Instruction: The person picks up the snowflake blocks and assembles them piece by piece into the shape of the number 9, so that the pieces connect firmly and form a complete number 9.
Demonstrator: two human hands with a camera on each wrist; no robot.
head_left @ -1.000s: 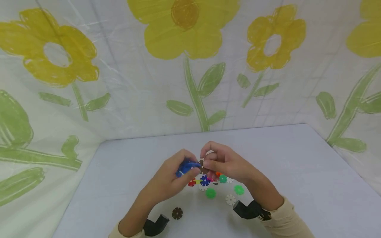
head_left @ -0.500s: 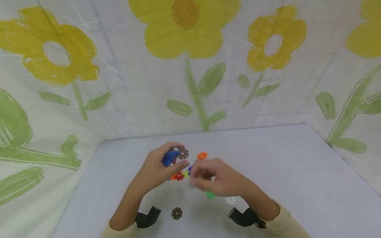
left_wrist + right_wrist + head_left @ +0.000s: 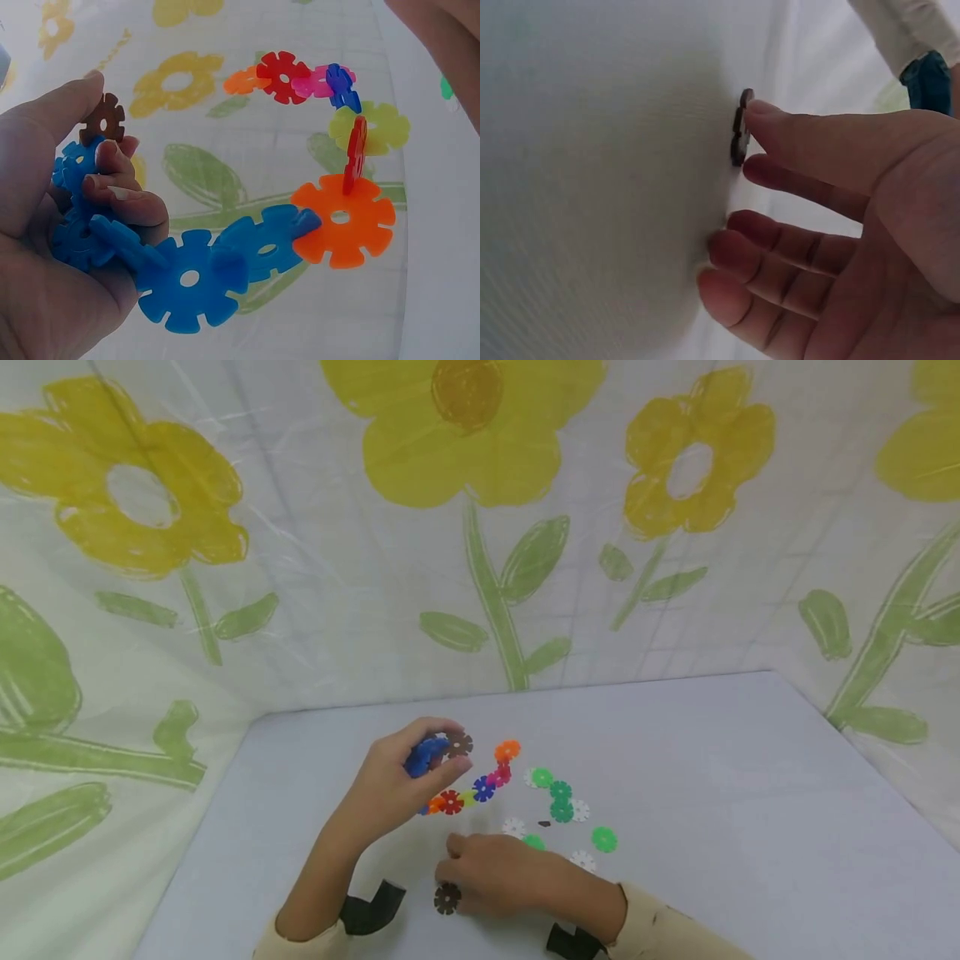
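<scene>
My left hand (image 3: 390, 781) holds one end of a chain of interlocking snowflake discs. Its fingers curl round several blue discs (image 3: 191, 281), and a brown disc (image 3: 103, 124) sits at the thumb tip. From there the chain runs through orange (image 3: 343, 221), yellow (image 3: 386, 127), red, dark blue and pink discs. Low over the table, my right hand (image 3: 498, 872) reaches a loose brown disc (image 3: 447, 899). In the right wrist view its thumb touches that brown disc (image 3: 741, 127), seen nearly edge-on, while the other fingers stay loosely bent and apart from the thumb.
Several loose green (image 3: 604, 839) and white discs (image 3: 582, 861) lie right of centre on the white table (image 3: 675, 760). A small dark piece (image 3: 544, 823) lies among them. Behind the table hangs a white sheet with painted flowers (image 3: 465, 435).
My right hand has left the brown disc at the chain's end and moved down and left to the loose brown disc. The left hand has shifted left with the chain.
</scene>
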